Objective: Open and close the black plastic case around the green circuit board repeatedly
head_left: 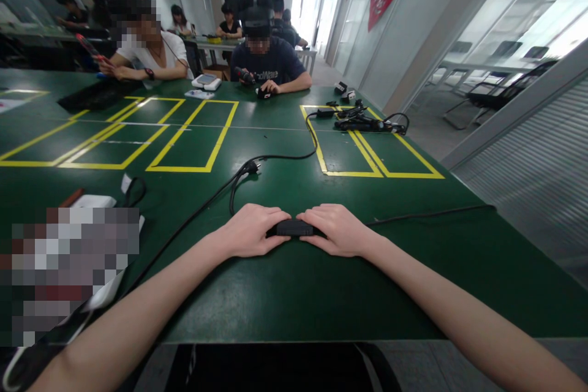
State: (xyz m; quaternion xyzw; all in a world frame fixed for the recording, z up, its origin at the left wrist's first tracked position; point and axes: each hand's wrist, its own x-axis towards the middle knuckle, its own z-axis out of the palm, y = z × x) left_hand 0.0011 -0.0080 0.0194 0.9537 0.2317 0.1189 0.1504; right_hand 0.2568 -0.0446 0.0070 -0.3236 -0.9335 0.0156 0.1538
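Note:
A small black box-shaped device [294,228] lies on the green table [294,294] straight in front of me. My left hand [252,230] covers its left end, fingers curled over it. My right hand [337,229] grips its right end the same way. Both hands rest on the table top. A black cable [427,214] runs off to the right from under my right hand. Another black cable with a plug [248,168] loops just beyond my left hand.
Yellow tape rectangles [193,138] mark the table. A heap of black adapters and cables [362,121] lies far right. White objects [94,201] sit at my left. Two people [269,64] sit across the table handling small items. The table's right edge borders an aisle.

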